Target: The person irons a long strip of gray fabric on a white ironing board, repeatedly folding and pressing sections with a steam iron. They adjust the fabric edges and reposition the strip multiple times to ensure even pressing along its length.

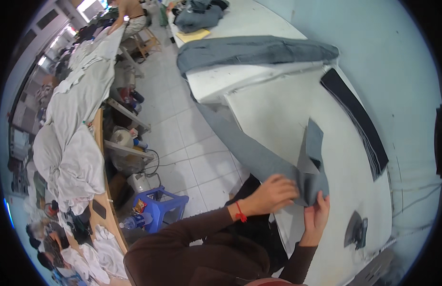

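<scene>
biggest thing here is the white tabletop [271, 105], with a heap of pale cloth [82, 148] across the aisle on the left. next is the long grey strip [244, 148], running along the tabletop's left edge toward the person, its near end folded over on itself right at the hands. a blue stool [159, 205] stands on the floor to the left. a stack of dark strips [353, 114] lies by the wall side, and an iron [358, 232] sits near the right wrist. the right hand [318, 213] has the fold pinched between thumb and fingers; the left hand [277, 193] is curled and kinda blurry over the strip, can't tell if it's gripping. smallest: a red wristband [240, 212] on the left wrist.
</scene>
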`<state>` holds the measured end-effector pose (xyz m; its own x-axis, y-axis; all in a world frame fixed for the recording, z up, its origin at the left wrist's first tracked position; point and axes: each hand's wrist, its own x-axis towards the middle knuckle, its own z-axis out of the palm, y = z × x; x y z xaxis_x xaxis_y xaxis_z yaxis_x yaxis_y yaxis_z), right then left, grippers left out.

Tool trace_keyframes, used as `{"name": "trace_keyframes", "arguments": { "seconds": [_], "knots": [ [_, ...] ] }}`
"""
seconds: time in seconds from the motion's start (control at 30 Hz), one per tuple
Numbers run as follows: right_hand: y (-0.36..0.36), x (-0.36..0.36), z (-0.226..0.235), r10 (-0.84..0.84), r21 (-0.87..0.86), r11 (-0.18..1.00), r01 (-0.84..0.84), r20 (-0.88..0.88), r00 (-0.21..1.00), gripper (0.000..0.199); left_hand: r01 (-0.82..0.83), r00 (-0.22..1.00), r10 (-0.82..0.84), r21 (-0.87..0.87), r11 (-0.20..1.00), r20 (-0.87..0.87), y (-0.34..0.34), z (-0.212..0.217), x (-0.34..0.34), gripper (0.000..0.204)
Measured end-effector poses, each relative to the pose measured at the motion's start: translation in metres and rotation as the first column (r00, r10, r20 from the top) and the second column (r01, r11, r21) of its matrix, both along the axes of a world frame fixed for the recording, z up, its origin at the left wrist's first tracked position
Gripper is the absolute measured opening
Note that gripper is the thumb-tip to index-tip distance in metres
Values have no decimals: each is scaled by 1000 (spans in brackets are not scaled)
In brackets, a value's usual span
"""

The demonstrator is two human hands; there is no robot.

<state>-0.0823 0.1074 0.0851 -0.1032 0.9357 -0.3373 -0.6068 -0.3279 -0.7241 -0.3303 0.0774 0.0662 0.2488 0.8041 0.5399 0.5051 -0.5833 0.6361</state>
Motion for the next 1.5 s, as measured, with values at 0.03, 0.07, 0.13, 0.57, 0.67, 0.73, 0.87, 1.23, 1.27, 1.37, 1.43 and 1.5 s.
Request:
{"name": "trace_keyframes", "arguments": {
  "seconds": [0.03, 0.07, 0.13, 0.57, 0.67, 0.73, 0.87, 1.23, 1.27, 1.37, 1.43, 1.5],
  "knots": [
    [-30, 26, -1, -114, -22, 993, 112, -65, 991, 46, -41, 999, 41, -29, 999, -6, -1, 0, -10, 53],
    [-65, 56, -1, -240, -47, 971, 236, -128, 962, 48, -69, 998, 68, -56, 996, -18, 1, 3, -22, 64],
    [-136, 105, -4, -364, -44, 929, 367, -282, 888, 50, -303, 950, 270, -246, 921, -160, -1, -24, -48, 97],
    [-228, 94, 78, -714, 296, 580, 759, -264, 648, 45, -64, 955, -34, -318, 946, -295, -67, -71, 15, 47],
    [-244, 131, 78, -694, 403, 561, 723, -247, 677, 45, 100, 937, -237, -451, 887, -257, -54, -40, -2, 34],
    [-257, 148, 83, -784, 287, 502, 816, -247, 569, 42, 211, 903, -389, -601, 771, -182, -37, -28, -35, 28],
    [-287, 182, 53, -775, 107, 466, 878, -430, 463, 38, 320, 807, -550, -625, 712, -213, -34, -47, -61, 17],
    [-351, 291, 89, -984, -19, 124, 992, -130, 120, 29, 276, 925, -361, -439, 855, -122, 107, 178, -24, 15],
    [-377, 304, 86, -937, 115, 228, 967, -243, 250, 27, 312, 908, -399, -434, 845, -125, 123, 192, -20, 15],
    [-338, 258, 122, -994, 234, -67, 970, -98, -46, 24, 299, 855, -438, -425, 854, -279, 163, 234, -32, 14],
    [-346, 247, 111, -999, 258, -42, 965, -43, -31, 27, 268, 809, -462, -471, 840, -364, 200, 230, -43, 13],
    [-342, 233, 75, -996, 165, -52, 985, 57, -63, 31, 176, 749, -471, -547, 819, -465, 236, 225, -59, 13]
  ]
}}
